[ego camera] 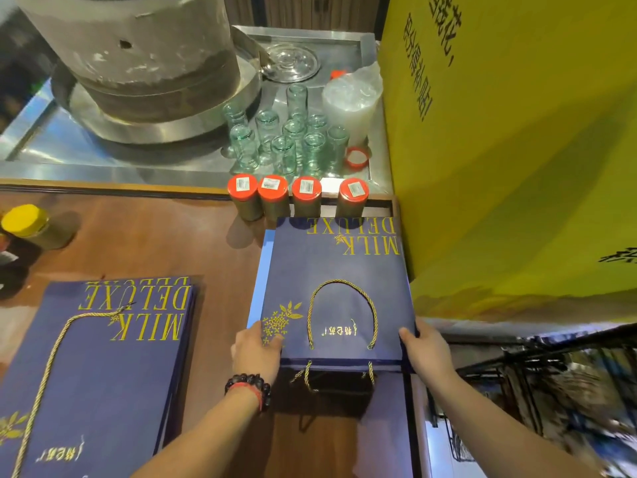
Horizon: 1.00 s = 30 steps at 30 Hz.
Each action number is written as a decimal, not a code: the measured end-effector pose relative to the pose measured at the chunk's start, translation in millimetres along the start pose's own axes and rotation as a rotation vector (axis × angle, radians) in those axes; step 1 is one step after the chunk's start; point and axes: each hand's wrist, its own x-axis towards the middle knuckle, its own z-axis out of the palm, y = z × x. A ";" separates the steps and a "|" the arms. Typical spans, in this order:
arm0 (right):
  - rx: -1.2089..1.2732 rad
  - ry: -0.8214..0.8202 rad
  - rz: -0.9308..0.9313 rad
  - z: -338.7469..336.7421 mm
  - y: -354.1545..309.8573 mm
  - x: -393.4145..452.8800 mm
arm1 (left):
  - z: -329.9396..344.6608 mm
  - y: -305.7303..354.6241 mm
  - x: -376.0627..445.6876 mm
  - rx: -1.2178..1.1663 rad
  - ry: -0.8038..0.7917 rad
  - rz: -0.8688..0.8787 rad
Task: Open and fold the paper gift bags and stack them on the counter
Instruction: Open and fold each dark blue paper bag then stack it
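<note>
Both hands grasp one navy-blue paper gift bag w/ gold "MILK DELUXE" lettering [336, 281] at its near end, by the right edge of the brown wooden counter [148, 243]. Left hand [256, 350] grips the bag's near-left corner, thumb on top over the gold flower print; beaded bracelet w/ red cord [249, 388] on that wrist. Right hand [425, 350] grips the near-right corner, thumb on the top face. The bag's gold rope handle [343, 312] lies looped on its upper face; a 2nd rope handle hangs below the near edge. The bag sits on more blue bags, light-blue edge showing along its left side.

Stack of flat navy-blue gift bags, same print [100, 374], lies at the counter's near-left corner, well apart from the held bag.

Four red-lidded jars [296, 198] stand in a row at the counter's far edge, just beyond the held bag. Yellow-lidded jar [26, 222] at the left edge. Behind: clear glass jars [286, 139] on a steel tray [193, 167], grey stone mill [138, 53]. Big yellow cardboard box [510, 150] along the right.
</note>
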 end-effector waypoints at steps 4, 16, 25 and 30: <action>-0.101 0.021 -0.020 0.0 -0.8 -0.4 | -2.3 6.1 -2.4 0.145 -0.010 -0.014; -0.607 0.126 -0.294 12.8 -34.1 -60.9 | -25.5 1.4 -37.9 0.197 -0.037 0.208; -0.819 0.071 -0.579 156.9 -84.6 -164.9 | -96.5 -111.6 -38.5 0.250 -0.056 0.242; -0.828 -0.008 -0.579 262.3 -110.4 -226.7 | -156.0 -201.2 -23.6 0.355 -0.053 0.308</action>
